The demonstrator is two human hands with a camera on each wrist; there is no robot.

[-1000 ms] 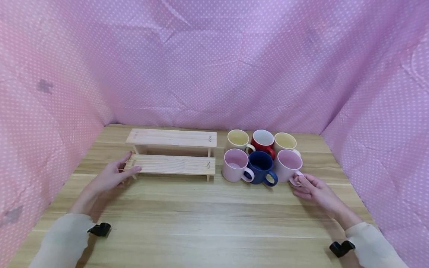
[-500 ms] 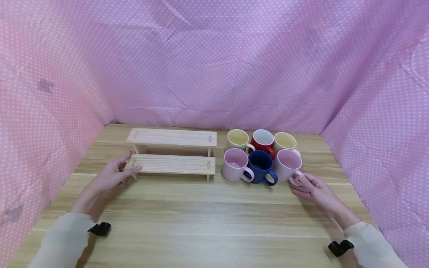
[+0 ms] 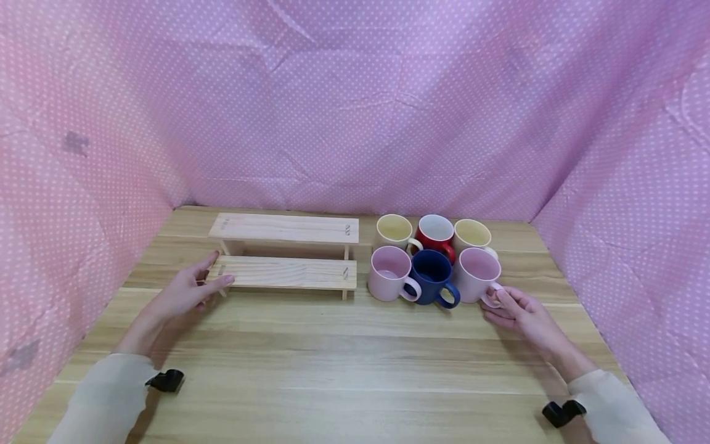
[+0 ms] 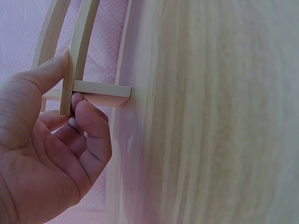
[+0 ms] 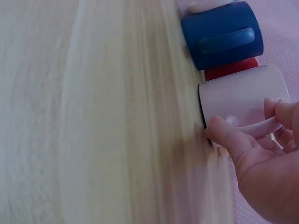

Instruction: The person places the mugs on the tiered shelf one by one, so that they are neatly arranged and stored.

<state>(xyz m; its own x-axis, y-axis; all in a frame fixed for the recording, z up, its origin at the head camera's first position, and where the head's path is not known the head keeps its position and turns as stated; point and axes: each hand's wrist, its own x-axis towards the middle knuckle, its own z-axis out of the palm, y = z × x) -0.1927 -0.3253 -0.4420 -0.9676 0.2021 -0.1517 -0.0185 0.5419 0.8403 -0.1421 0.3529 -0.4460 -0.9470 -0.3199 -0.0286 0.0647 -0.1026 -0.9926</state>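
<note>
At the left end of a two-tier wooden shelf stand, my left hand pinches the lower board. In the left wrist view the thumb lies on the board's top and curled fingers sit beneath, beside the leg. My right hand holds the handle of the front right pink mug; in the right wrist view fingers and thumb are about that handle, close to the mug's wall. The mug stands upright on the table. To its left are a dark blue mug and another pink mug.
Behind the front mugs stand a yellow mug, a red mug with white inside and a second yellow mug. The upper board rises behind the lower one. Pink dotted cloth surrounds the wooden table.
Almost nothing differs. The fingers of my right hand have shifted slightly at the pink mug's handle; my left hand and the shelf stand stay in place.
</note>
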